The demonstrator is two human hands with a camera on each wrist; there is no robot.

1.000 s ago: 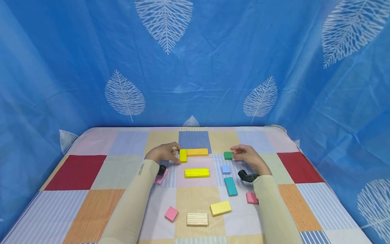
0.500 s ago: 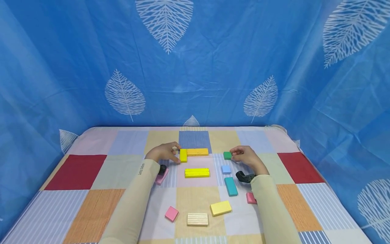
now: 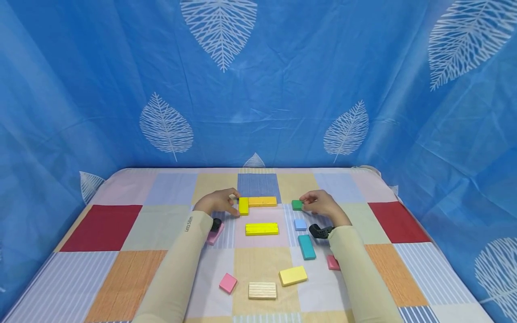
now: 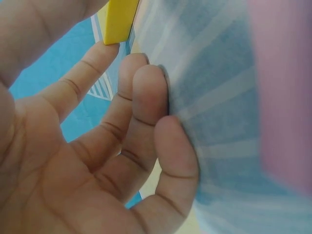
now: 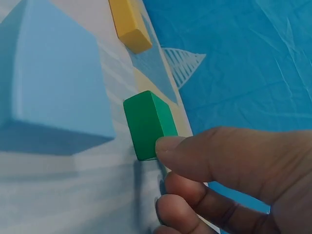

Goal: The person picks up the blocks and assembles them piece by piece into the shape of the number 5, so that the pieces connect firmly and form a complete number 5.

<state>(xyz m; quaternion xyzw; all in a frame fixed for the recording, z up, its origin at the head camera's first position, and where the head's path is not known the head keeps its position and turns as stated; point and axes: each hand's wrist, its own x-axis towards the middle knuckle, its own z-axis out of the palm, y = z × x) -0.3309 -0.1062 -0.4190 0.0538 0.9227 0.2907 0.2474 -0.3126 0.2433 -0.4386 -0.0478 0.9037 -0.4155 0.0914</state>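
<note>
In the head view, my left hand [image 3: 219, 201] is at the left of a yellow block [image 3: 243, 206], thumb and index finger at its two ends. The left wrist view shows the index fingertip against the corner of this yellow block [image 4: 119, 22], the other fingers loosely bent on the cloth. An orange-yellow block [image 3: 262, 201] lies crosswise against it. My right hand [image 3: 323, 205] pinches a small green block [image 3: 296, 205] by its right end; up close, the thumb presses the green block's [image 5: 144, 126] edge. Below it lies a light blue block [image 3: 300, 224].
Bright yellow blocks [image 3: 261, 229] lie mid-table. Nearer are a teal block [image 3: 307, 247], a pale yellow block [image 3: 293, 276], a striped wooden block [image 3: 262, 290] and a pink block [image 3: 228, 283]. Other pink blocks are partly behind the forearms. Blue curtain [image 3: 258, 89] surrounds the patchwork cloth.
My right hand has closed its fingers on the green block and slid it a little left, toward the orange-yellow block. The left hand has stayed in place at the yellow block.
</note>
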